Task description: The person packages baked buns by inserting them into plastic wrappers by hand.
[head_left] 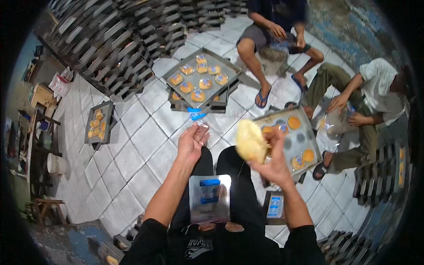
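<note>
My left hand (193, 142) holds a small clear plastic bag (197, 115) with blue print, pinched at the fingertips above my knees. In my right hand (274, 165) is a pale yellow bread bun (250, 141), gripped between thumb and fingers and turned with its light side toward me. Behind that hand lies a metal tray (309, 141) with golden buns, some bagged and some bare; the hand hides part of it. On my lap rests a stack of clear printed bags (210, 198).
Ahead, stacked trays (207, 106) bear several bagged buns. A smaller tray (106, 128) of buns stands left on the tiled floor (128, 163). Two people sit ahead and right; one handles a clear bag (340, 121). Dark tray stacks (97, 48) line the upper left.
</note>
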